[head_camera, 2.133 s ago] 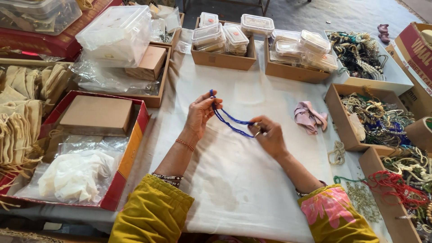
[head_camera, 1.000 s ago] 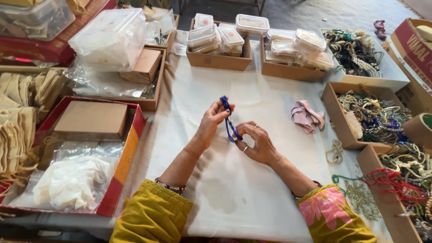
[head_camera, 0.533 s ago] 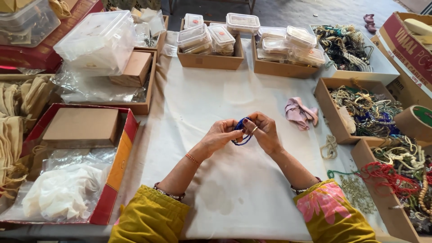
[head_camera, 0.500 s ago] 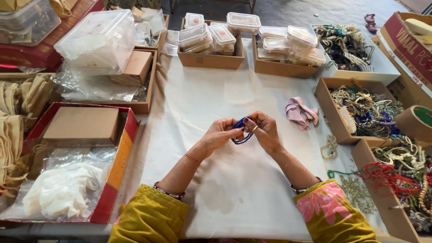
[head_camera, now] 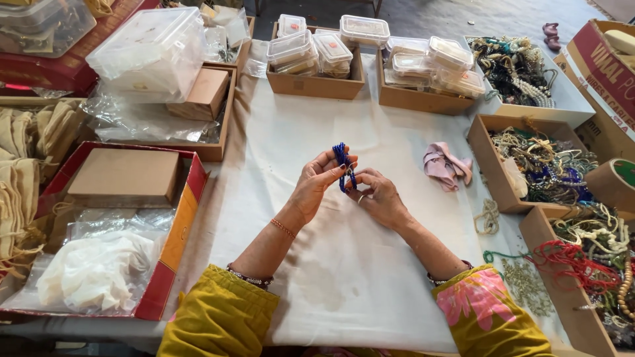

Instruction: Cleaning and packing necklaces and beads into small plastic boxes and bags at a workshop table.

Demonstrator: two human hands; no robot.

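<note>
Beads (head_camera: pixel 342 164) bunch, seemingly pinched, between left hand (head_camera: pixel 313 188) and right hand (head_camera: pixel 377 197).

the blue bead string (head_camera: pixel 343 164), earlier stretched wide between the left hand (head_camera: pixel 316 185) and right hand (head_camera: pixel 377 197), is now bunched into a short upright bundle, with both hands drawn together.

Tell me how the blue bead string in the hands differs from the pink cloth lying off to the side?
The blue bead string is held up, gathered into a small bunch between the left hand and right hand; the pink cloth lies untouched on the white table cover. The string is dark blue and beaded; the cloth is pale pink, soft and crumpled. Both are small and sit over the same cover.
</note>
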